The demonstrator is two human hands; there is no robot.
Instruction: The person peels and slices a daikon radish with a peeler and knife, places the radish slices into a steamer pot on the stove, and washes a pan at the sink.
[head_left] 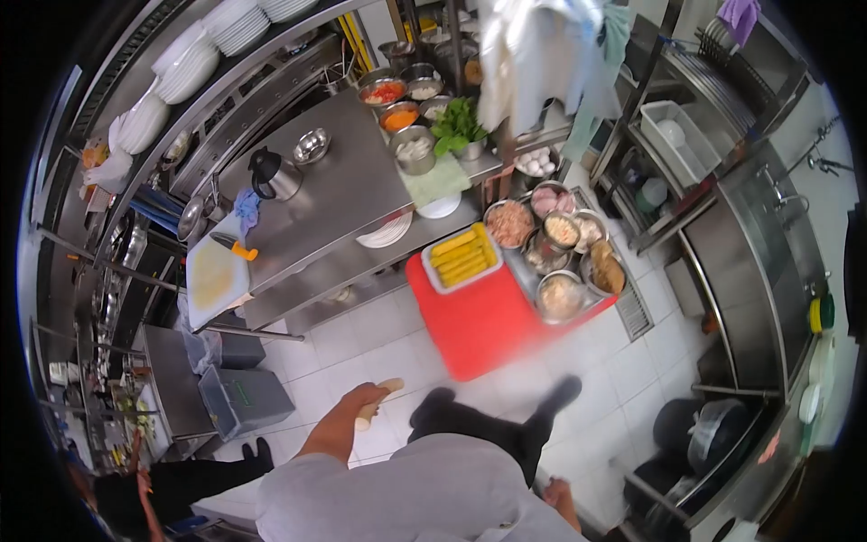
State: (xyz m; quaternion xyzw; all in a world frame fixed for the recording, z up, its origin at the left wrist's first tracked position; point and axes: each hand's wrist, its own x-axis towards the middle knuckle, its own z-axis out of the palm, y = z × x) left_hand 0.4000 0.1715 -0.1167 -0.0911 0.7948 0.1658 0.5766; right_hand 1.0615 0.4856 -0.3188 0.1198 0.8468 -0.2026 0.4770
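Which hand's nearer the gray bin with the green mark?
Left. The left hand is out to the side, toward the gray bin; the right hand is on the opposite side, farther away.

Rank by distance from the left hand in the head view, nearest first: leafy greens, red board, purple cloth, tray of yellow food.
From the left hand:
1. Red board: ahead, to the right.
2. Tray of yellow food: at the board's far left end.
3. Leafy greens: beyond the tray.
4. Purple cloth: top right of the view.
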